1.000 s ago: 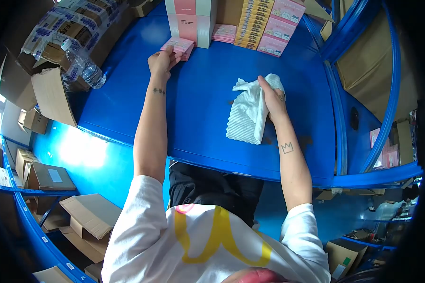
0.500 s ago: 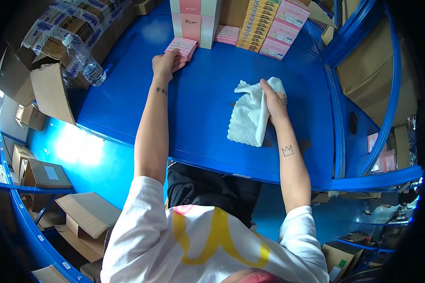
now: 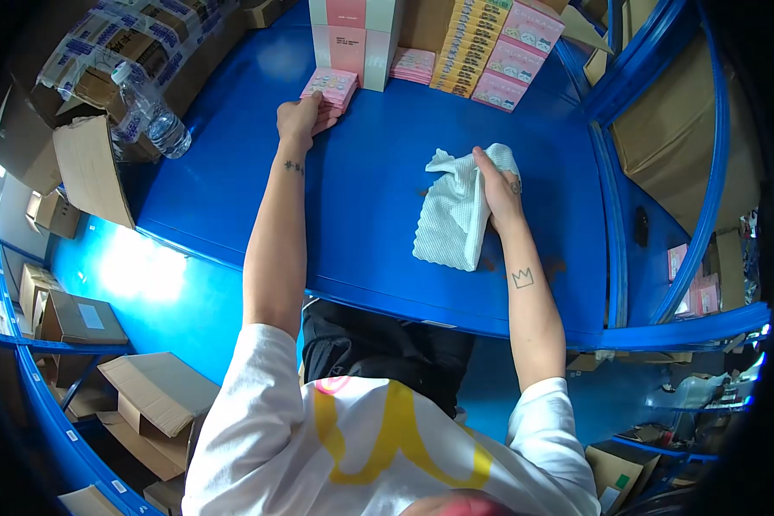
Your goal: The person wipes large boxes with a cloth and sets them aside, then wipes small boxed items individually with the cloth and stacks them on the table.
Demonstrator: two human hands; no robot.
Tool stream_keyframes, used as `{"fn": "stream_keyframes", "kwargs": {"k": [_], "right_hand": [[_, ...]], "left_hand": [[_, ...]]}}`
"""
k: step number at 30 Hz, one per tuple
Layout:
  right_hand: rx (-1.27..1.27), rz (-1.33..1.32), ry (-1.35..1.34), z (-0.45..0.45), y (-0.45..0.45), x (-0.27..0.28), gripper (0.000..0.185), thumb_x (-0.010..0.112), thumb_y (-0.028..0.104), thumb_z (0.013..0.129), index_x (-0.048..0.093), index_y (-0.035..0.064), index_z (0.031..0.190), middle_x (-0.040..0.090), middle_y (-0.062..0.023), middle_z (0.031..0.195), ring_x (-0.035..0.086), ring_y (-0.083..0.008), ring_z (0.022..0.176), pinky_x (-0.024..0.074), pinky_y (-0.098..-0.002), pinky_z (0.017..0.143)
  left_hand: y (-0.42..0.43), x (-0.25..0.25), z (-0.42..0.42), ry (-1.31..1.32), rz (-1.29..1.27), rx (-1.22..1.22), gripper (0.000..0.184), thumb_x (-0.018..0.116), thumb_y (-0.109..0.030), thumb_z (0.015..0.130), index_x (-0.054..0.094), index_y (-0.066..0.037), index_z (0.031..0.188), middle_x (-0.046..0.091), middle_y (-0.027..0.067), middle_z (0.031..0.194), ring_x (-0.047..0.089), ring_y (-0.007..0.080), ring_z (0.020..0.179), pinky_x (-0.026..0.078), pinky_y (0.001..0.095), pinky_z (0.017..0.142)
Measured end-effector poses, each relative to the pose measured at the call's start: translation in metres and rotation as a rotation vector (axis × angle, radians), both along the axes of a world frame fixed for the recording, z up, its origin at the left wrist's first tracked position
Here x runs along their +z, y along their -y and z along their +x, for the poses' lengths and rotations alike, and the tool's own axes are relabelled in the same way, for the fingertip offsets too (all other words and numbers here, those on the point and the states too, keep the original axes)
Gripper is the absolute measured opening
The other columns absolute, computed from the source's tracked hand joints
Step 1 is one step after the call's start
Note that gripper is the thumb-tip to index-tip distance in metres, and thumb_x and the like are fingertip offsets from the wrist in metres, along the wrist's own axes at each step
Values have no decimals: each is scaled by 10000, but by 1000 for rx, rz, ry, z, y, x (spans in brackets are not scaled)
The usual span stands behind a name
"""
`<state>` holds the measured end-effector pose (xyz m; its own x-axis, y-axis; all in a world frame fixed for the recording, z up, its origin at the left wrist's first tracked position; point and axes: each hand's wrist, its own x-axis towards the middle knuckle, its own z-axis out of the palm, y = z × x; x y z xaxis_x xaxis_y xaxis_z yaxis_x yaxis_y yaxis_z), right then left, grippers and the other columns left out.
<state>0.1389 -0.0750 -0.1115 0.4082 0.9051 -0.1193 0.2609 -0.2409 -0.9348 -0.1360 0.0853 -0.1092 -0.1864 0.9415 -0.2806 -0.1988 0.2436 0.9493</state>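
At left hand [image 3: 301, 122], neater packets [image 3: 329, 83]

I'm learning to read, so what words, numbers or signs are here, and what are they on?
Crown drawing, no letters: the right forearm.
No word or number is clear enough to quote.
Too small or blurred: print on the tall pink-and-white box, the stacked pink cartoon boxes, the yellow-edged stack, the flat pink packets and the taped brown carton.
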Motion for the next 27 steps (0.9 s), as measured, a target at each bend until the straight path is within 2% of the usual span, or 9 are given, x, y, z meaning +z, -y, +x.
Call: {"fn": "stream_keyframes", "kwargs": {"k": [9, 13, 27], "right_hand": [[0, -9, -13, -1, -1, 3, 717, 561, 676, 826, 634, -31, 917, 632, -165, 918, 623, -276, 843, 469, -370, 665], [-3, -49, -16, 4, -5, -4, 739, 552, 693, 818, 634, -28, 961, 632, -171, 945, 624, -287, 868, 480, -380, 687], [46, -39, 8, 3, -1, 0, 751, 533, 719, 815, 647, -12, 944, 636, -159, 919, 630, -294, 848, 480, -369, 703]], "left_hand": [[-6, -6, -3, 9, 20, -29, 268, 573, -189, 970, 634, 70, 944, 678, 123, 735, 654, 169, 579, 558, 222, 556], [-5, -5, -4, -36, 3, -57, 278, 594, -193, 944, 640, 77, 899, 665, 115, 685, 630, 161, 509, 547, 235, 493], [3, 2, 2, -116, 10, -70, 371, 538, -271, 974, 640, 78, 898, 643, 107, 647, 599, 159, 474, 508, 234, 442]]}}
